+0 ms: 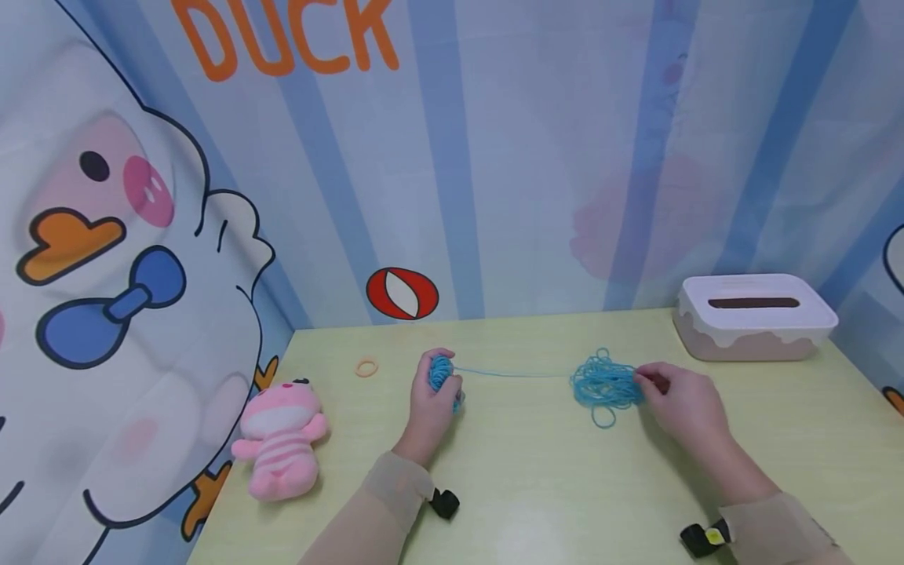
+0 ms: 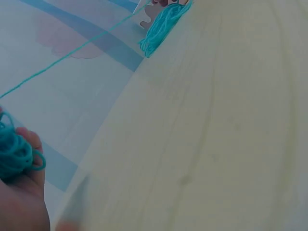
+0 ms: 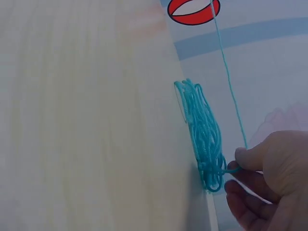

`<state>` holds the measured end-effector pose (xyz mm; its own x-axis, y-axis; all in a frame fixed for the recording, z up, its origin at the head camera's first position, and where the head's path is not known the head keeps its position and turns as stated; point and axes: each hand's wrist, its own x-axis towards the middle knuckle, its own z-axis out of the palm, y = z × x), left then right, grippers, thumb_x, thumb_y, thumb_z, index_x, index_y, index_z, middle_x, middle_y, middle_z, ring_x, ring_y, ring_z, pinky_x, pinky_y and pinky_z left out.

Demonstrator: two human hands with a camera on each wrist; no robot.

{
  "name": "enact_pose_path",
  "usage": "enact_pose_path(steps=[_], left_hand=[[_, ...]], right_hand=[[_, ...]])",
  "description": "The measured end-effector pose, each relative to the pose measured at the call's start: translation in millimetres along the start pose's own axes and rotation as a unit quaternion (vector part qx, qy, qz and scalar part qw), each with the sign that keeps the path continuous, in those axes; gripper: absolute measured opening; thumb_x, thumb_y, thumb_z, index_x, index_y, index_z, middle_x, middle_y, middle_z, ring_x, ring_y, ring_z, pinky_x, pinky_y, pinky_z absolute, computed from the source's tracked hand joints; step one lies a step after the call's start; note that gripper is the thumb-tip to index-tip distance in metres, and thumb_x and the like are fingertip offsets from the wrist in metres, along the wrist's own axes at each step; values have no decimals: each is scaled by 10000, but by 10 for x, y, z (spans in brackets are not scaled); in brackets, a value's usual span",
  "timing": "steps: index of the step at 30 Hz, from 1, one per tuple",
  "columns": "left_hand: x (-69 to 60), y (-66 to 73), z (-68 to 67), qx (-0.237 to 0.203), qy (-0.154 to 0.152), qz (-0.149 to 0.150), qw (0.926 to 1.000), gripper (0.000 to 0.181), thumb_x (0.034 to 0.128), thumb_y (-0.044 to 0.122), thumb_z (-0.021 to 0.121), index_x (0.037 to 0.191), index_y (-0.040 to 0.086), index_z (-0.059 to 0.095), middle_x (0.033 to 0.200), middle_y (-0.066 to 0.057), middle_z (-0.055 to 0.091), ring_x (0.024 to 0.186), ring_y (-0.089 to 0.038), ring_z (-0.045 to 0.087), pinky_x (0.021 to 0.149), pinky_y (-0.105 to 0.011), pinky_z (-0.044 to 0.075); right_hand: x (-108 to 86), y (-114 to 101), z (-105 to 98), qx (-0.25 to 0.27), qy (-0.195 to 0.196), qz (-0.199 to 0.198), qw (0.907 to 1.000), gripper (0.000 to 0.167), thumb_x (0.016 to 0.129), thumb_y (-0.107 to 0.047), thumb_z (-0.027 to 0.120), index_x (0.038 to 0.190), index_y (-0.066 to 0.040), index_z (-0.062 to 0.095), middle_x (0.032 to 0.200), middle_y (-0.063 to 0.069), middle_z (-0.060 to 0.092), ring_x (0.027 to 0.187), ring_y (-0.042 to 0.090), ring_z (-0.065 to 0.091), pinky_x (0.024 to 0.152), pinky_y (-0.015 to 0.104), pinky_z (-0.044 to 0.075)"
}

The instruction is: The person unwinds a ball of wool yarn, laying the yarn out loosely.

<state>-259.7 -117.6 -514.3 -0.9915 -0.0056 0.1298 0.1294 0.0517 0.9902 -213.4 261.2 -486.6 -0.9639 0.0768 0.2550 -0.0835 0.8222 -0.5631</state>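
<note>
My left hand (image 1: 426,416) grips a small wound bundle of turquoise yarn (image 1: 441,372), its fingers curled round it. In the left wrist view some loops stick out of that bundle. From there a single taut strand (image 1: 519,374) runs right toward a loose heap of the same yarn (image 1: 606,383) on the table. At the heap's right side, my right hand (image 1: 688,402) pinches yarn between thumb and forefinger, as the right wrist view shows. The other fingers of that hand are bent loosely beside the heap.
A pink striped plush toy (image 1: 282,443) lies at the table's left edge. Near it is a small pale orange ring (image 1: 366,367). At the back right stands a white-lidded tissue box (image 1: 756,322). A printed cloth (image 1: 537,157) hangs behind the table (image 1: 537,486).
</note>
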Motion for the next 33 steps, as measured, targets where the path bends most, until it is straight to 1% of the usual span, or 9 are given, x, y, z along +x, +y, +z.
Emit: enact_pose_path(steps=[5, 9, 13, 16, 20, 22, 26, 29, 33], left_hand=[[-14, 7, -7, -318, -268, 74, 9991, 334, 1084, 76, 553, 1414, 108, 512, 1105, -133, 593, 882, -253, 689, 839, -277, 637], [-16, 21, -12, -446, -401, 275, 9978, 221, 1131, 120, 562, 1349, 128, 524, 1199, -221, 647, 966, -302, 742, 892, -284, 662], [-2, 22, -20, -532, -530, 342, 9966, 211, 1162, 186, 561, 1363, 144, 513, 1265, -273, 662, 999, -327, 740, 874, -299, 674], [7, 17, -25, -521, -614, 271, 9964, 230, 1166, 196, 557, 1389, 175, 508, 1271, -305, 658, 948, -277, 734, 847, -295, 673], [4, 20, -19, -368, -764, 162, 9963, 243, 1166, 198, 552, 1403, 226, 507, 1243, -298, 645, 868, -222, 701, 826, -285, 657], [-8, 33, -7, -286, -867, 93, 9958, 249, 1166, 204, 551, 1408, 238, 504, 1229, -278, 640, 849, -218, 682, 815, -288, 647], [-15, 24, 20, -154, -1062, 19, 9942, 305, 1163, 199, 551, 1460, 174, 484, 1206, -241, 642, 837, -216, 665, 796, -289, 633], [-10, 14, 28, -73, -1086, 81, 9940, 356, 1160, 210, 560, 1493, 117, 471, 1172, -185, 654, 840, -217, 664, 789, -288, 627], [-4, 9, 32, 59, -980, 268, 9948, 353, 1148, 226, 591, 1472, 114, 508, 1125, -132, 668, 840, -225, 660, 799, -285, 620]], right_hand=[[27, -11, 65, -159, -355, -10, 9992, 266, 1044, -129, 703, 1250, 8, 801, 1229, 305, 747, 1021, 429, 710, 885, 606, 592], [2, -128, 130, 100, 113, -289, 9995, 340, 997, -5, 599, 1284, 5, 781, 1286, 330, 694, 1150, 524, 640, 989, 677, 531], [-27, -365, 282, 828, 993, -1101, 9855, 316, 944, 71, 593, 1147, -21, 817, 1175, 230, 760, 1109, 456, 656, 978, 506, 518], [-45, -582, 459, 1270, 1153, -1811, 9684, 261, 947, 66, 650, 1116, -40, 819, 1122, 135, 801, 1059, 364, 715, 935, 373, 542], [-53, -921, 662, 1375, 337, -2075, 9679, 299, 1031, -70, 710, 1325, -75, 761, 1308, 103, 791, 1224, 338, 749, 1023, 465, 624], [-49, -1094, 742, 1357, -258, -1960, 9708, 390, 1069, -156, 711, 1453, -93, 694, 1438, 107, 743, 1351, 361, 703, 1098, 556, 596], [-15, -1337, 910, 1363, -1078, -1781, 9686, 530, 1100, -230, 690, 1595, -86, 566, 1542, 119, 680, 1455, 359, 636, 1187, 574, 530], [18, -1432, 1024, 1323, -1222, -1686, 9691, 540, 1106, -225, 681, 1603, -61, 549, 1455, 118, 739, 1361, 343, 707, 1145, 548, 567], [32, -1489, 1077, 1256, -990, -1435, 9767, 378, 1090, -192, 702, 1447, -68, 705, 1244, 78, 830, 1151, 280, 801, 1003, 487, 646]])
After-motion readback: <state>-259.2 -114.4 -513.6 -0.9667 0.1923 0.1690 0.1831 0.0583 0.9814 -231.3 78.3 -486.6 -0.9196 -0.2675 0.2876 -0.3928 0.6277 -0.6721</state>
